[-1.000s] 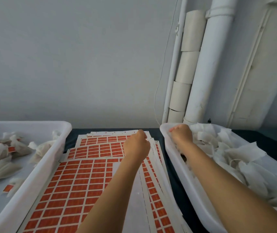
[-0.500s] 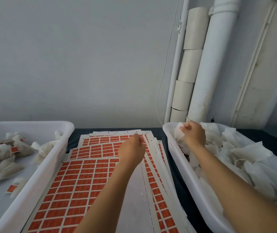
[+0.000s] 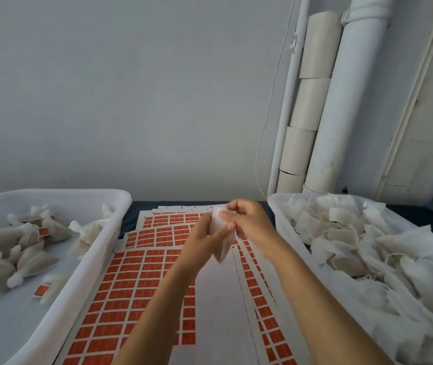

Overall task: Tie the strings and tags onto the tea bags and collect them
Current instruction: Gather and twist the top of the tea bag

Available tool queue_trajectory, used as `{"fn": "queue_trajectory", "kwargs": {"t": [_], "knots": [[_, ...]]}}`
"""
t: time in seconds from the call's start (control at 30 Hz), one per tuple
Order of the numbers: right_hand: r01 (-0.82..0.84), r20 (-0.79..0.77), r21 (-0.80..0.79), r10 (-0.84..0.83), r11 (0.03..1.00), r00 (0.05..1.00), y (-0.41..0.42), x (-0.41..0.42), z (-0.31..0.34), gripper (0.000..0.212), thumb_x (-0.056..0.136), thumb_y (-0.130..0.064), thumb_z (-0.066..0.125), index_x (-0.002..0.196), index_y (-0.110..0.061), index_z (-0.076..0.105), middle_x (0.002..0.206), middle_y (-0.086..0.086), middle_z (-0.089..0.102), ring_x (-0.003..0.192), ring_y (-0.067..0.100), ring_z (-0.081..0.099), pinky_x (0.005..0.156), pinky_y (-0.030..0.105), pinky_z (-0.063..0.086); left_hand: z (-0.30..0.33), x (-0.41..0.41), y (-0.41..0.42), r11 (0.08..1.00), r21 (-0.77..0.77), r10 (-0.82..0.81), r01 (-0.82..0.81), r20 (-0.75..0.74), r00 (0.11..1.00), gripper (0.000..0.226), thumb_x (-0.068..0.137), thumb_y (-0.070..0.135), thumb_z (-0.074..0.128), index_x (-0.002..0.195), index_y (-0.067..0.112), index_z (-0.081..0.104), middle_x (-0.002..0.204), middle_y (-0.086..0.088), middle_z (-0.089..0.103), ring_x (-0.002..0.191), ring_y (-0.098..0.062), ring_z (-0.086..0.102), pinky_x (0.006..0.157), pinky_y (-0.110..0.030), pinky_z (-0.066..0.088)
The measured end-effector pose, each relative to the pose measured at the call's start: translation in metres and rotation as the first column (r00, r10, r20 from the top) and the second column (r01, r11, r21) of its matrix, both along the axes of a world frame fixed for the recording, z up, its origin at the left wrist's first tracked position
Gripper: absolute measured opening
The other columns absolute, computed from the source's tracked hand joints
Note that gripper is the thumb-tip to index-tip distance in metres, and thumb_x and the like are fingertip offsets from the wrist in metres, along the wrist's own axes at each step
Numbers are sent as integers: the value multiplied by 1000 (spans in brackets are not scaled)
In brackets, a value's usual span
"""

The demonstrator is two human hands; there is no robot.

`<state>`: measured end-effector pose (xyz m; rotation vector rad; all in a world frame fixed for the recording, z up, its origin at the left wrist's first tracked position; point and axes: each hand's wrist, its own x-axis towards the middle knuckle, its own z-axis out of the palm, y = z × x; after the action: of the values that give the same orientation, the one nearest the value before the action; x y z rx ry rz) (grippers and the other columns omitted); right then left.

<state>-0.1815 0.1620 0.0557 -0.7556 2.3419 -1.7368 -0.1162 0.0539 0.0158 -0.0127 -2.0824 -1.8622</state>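
we hold one tea bag (image 3: 222,242) between both hands above the tag sheets (image 3: 141,280) on the desk (image 3: 134,214). our left hand (image 3: 203,239) pinches its side, our right hand (image 3: 249,222) pinches its top. tied bags (image 3: 20,248) lie in the left tub (image 3: 99,262); loose bags (image 3: 368,248) fill the right tub (image 3: 278,214).

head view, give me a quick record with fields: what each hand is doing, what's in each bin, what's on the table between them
left hand: left hand holds the tea bag from the left side
right hand: right hand pinches the top of the same tea bag
tea bag: held above the tag sheets, lower end hanging down
left bin: left bin holds tied bags with orange tags
right bin: right bin piled with untied white bags and strings
middle: tag sheets, orange labels in a grid, fanned stack
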Motion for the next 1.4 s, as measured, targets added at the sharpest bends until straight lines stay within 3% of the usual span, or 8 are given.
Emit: {"fn": "queue_trajectory", "kwargs": {"t": [0.23,0.43,0.6,0.7,0.8,1.03,1.23,1.4], "knots": [[5,239,-69,12,998,971,-15,16,-49,16,86,-22,65,94,-9,62,83,11,63,56,13,58,57,26,51,-38,14,-21,983,-168,105,-77,163,981,59,78,33,72,127,23,41,122,4,53,111,-17,55,90,-25,51],[41,397,-335,102,941,912,-11,21,-68,17,89,-17,60,102,-6,64,92,12,66,68,19,64,64,29,55,-42,21,-22,962,-267,-42,57,62,997,54,90,33,55,130,54,26,130,35,31,118,10,35,86,0,35],[57,376,-371,93,927,922,-8,18,-76,19,90,-23,58,100,-11,67,80,6,66,66,14,61,58,23,49,-48,14,-18,941,-296,-121,164,158,980,66,91,41,52,139,53,7,137,36,8,126,8,8,107,-26,19],[29,355,-416,133,909,925,-10,17,-82,17,89,-24,57,99,-15,67,94,7,69,82,20,65,70,28,53,-49,11,-14,944,-322,-54,73,67,996,58,93,22,56,139,42,26,141,25,33,130,5,31,101,-17,32],[-12,344,-472,197,882,918,-10,17,-84,13,92,-18,53,95,-13,64,96,9,70,87,23,67,68,29,53,-52,11,-10,982,-181,38,-46,-45,998,36,96,10,48,117,38,49,116,17,59,106,6,55,82,-8,45],[-32,195,-379,113,925,974,-12,17,-87,13,95,-12,48,85,-8,56,70,4,60,61,15,55,54,20,45,-56,11,-10,986,50,160,-156,-79,984,29,100,13,40,90,23,66,82,17,68,81,2,61,67,-8,47],[-30,-8,-126,29,992,1000,-12,17,-94,10,93,-19,53,84,-16,55,76,5,61,57,10,51,50,14,41,-64,8,-19,894,-327,293,-307,-92,952,13,85,40,60,86,27,61,75,17,61,68,-2,56,58,-6,40],[6,-271,18,-1,1000,963,-12,17,-96,22,89,-10,58,77,-27,49,73,-10,60,74,5,59,63,8,47,-62,10,-24,880,-309,339,-360,-121,933,13,90,31,57,79,36,56,71,12,62,70,-5,57,61,-20,47]]}}
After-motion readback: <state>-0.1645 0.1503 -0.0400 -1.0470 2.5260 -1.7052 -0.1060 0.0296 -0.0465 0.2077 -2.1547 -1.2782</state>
